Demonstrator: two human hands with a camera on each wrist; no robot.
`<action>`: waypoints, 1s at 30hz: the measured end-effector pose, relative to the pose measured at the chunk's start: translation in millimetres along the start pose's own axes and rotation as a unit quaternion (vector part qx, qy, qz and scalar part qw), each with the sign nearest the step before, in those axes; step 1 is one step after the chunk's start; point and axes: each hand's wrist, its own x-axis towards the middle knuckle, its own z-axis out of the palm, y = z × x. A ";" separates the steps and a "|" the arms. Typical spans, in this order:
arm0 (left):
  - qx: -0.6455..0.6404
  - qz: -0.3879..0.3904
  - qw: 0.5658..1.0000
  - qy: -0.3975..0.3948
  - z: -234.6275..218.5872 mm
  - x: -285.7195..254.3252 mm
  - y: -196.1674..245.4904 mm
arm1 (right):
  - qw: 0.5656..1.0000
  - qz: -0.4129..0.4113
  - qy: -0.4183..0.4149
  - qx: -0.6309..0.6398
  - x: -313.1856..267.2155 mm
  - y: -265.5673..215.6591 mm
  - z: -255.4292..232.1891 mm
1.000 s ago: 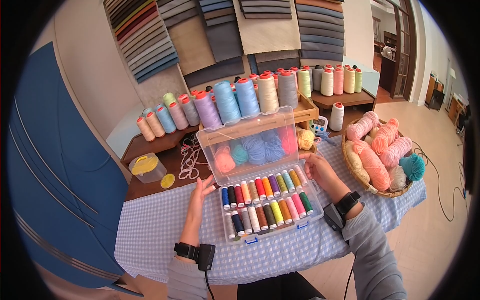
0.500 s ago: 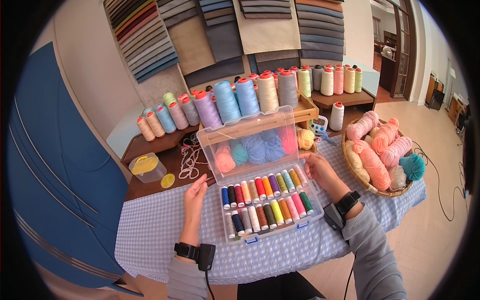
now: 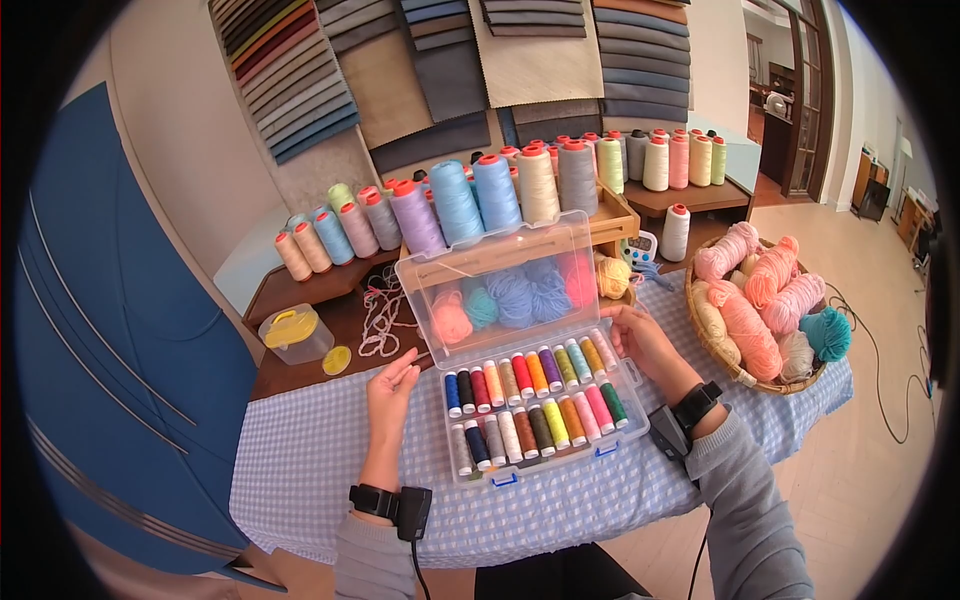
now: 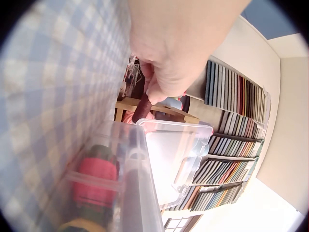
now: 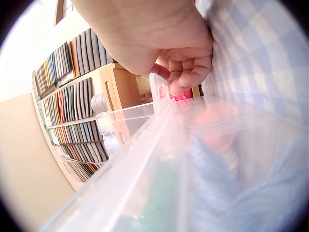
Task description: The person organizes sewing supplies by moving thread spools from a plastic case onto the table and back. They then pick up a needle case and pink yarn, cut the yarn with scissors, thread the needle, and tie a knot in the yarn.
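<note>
A clear plastic box [image 3: 520,482] stands with its lid raised and two rows of coloured thread spools [image 3: 540,430] inside. At its left side is my left hand [image 3: 388,395], fingers bent together. In the left wrist view, a dark reddish-brown, rod-shaped thing [image 4: 142,108] sticks out from its fingertips, beside the box corner; I cannot tell what kind of thing it is. My right hand [image 3: 648,348] is at the box's right back corner. In the right wrist view its loosely curled fingers [image 5: 193,75] are right by a clear side latch [image 5: 159,94].
Behind the lid stands a wooden rack [image 3: 615,215] with large thread cones [image 3: 455,205]. A wicker basket [image 3: 712,350] of yarn skeins is at the right. At the left are a yellow-lidded tub [image 3: 295,335] and a tangled cord [image 3: 380,320]. A checked cloth [image 3: 310,450] covers the table's front.
The left hand's fingers, spread a second ago, have drawn together, and the brown rod-shaped thing shows at their tips. The right hand and the box have stayed in place.
</note>
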 end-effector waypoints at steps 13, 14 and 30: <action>0.013 -0.004 1.000 0.013 1.6 -1.3 -0.3 | 1.000 -0.003 -0.009 -0.005 1.1 1.0 -3.2; 0.013 -0.004 1.000 0.013 1.6 -1.5 0.4 | 1.000 -0.003 -0.009 -0.005 1.3 1.1 -3.3; 0.012 -0.025 0.999 0.028 -0.5 -1.9 1.6 | 1.000 0.001 -0.004 0.002 1.7 1.8 -4.5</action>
